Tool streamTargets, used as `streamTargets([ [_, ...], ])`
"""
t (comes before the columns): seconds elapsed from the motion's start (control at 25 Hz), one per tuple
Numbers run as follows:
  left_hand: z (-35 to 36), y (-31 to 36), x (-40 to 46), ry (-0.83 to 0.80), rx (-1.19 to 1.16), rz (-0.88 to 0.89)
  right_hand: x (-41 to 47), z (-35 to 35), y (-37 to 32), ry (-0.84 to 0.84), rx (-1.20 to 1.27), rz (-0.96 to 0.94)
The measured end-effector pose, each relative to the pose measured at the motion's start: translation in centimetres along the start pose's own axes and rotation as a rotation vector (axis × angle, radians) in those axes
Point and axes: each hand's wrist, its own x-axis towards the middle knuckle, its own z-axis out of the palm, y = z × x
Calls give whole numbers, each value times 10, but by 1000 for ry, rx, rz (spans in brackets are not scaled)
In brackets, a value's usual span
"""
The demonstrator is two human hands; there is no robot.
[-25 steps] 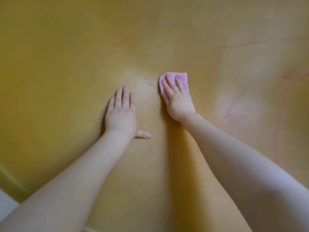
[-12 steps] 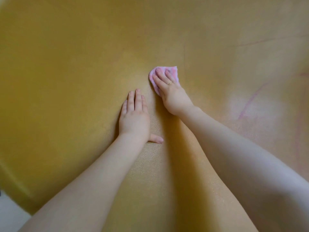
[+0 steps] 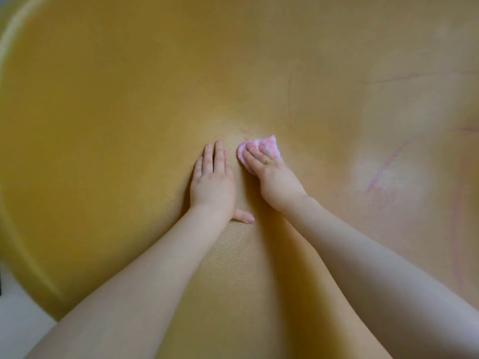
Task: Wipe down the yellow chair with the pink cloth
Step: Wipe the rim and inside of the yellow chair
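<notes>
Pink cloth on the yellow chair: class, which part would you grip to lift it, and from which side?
Grip the small pink cloth at its far bunched edge, from beyond the right hand; its fingers cover the near part, pressing it flat on the yellow chair.

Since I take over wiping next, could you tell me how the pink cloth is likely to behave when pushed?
The pink cloth looks soft and bunched under the right hand, so probably floppy and light. On the textured yellow chair it may drag and crumple rather than glide.
</notes>
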Motion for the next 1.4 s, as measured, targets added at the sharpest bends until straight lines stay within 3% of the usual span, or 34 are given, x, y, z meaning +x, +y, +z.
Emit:
streamTargets([
  [0.16, 0, -2, 2, -5, 11, 11, 39, -12, 0, 56, -6, 62],
  [0.36, -4, 1, -2, -34, 11, -13, -35, 12, 19, 117, 28, 24],
  [0.56, -5, 19, 12, -53, -40, 138, -49, -2, 55, -29, -184, 10],
  [0.68, -2, 22, 20, -61, -41, 149, -9, -24, 77, 13, -290, 113],
  [0.76, -3, 22, 21, -59, -30, 140, 3, -24, 79, 59, -246, 211],
  [0.84, -5, 25, 18, -80, -29, 121, -5, -13, 66, 98, -161, 173],
  [1.04, -16, 42, 13, -134, -127, 70, -113, 4, 40, 32, 152, 114],
  [1.16, -12, 82, 2, -195, -235, 269, -147, -7, 56, -49, 27, 59],
  [1.28, 4, 116, -11, -265, -290, 401, -132, -44, 104, -147, -106, 234],
  [1.4, 12, 120, -14, -203, -228, 370, -118, -70, 134, -41, -120, 432],
])
